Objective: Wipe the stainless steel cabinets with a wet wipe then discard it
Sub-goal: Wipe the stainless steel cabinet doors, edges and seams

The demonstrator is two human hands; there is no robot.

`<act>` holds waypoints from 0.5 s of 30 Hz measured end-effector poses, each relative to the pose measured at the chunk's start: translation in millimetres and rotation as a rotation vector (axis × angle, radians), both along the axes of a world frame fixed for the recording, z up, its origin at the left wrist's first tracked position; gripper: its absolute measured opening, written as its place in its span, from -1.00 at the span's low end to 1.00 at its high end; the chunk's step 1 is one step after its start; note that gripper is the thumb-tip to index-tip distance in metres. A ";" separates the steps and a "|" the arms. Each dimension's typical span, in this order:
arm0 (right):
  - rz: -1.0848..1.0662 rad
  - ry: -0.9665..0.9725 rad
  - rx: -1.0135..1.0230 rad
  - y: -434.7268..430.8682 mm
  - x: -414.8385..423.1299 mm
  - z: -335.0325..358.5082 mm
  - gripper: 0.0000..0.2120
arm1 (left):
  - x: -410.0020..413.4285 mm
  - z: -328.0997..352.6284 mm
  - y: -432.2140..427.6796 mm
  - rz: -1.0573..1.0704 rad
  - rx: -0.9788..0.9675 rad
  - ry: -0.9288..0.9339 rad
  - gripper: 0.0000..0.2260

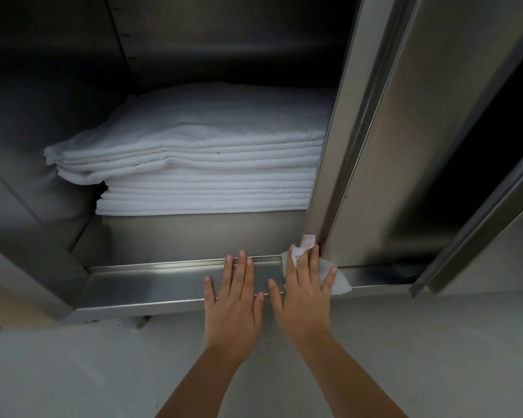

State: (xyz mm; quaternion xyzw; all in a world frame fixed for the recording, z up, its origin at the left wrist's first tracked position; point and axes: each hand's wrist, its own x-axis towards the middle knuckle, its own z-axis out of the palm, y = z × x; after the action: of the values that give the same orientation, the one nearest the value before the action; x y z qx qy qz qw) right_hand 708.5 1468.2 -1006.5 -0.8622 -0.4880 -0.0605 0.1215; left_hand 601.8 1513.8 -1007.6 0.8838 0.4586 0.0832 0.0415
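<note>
Head view, your 2 hands at the cabinet's lower front.

1. Right fingers (314, 262): straight and slightly spread, pressing the wet wipe (342, 284) flat on the ledge. A fold of the wipe comes up over the first 2 fingers; their tips touch the bottom corner of the steel door (375, 152).
2. Right hand (305, 286): palm down, wipe corners showing past the thumb side and the little finger.
3. Left fingers (239, 268): straight, close together, holding nothing, tips on the raised rail at the ledge's back.
4. Left hand (234, 297): flat on the ledge (151, 286), just beside your right hand, thumbs near but not touching.
5. Open room: bare ledge runs to your left as far as the cabinet side wall; to your right the door edge blocks the way.
6. Linen stack (209, 164): white, folded, on the shelf behind the ledge, well apart from both hands.
7. Second door (480, 224): angled, far right.
8. Floor (73, 372): pale, under your forearms.
</note>
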 end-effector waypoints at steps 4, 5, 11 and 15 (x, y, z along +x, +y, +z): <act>0.019 0.076 -0.018 -7.5 -4.5 -4.6 -0.39 | 0.0 1.2 -1.2 0.007 -0.011 0.009 -0.36; 0.035 0.095 -0.026 -10.5 -5.0 -5.4 -0.39 | 0.3 1.6 -1.1 0.007 -0.014 0.011 -0.37; 0.206 0.124 -0.004 -29.9 1.5 -7.4 -0.40 | -2.7 3.8 -2.2 -0.009 -0.015 0.022 -0.37; 0.318 0.218 0.065 -34.1 10.0 -10.4 -0.34 | -2.1 4.6 -2.8 -0.012 -0.026 0.026 -0.36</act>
State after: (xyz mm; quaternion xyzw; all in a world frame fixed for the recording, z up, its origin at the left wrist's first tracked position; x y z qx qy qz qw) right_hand 718.5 1434.1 -1016.9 -0.7714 -0.5996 0.0375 0.2097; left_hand 599.7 1511.0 -1003.0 0.8869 0.4549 0.0653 0.0476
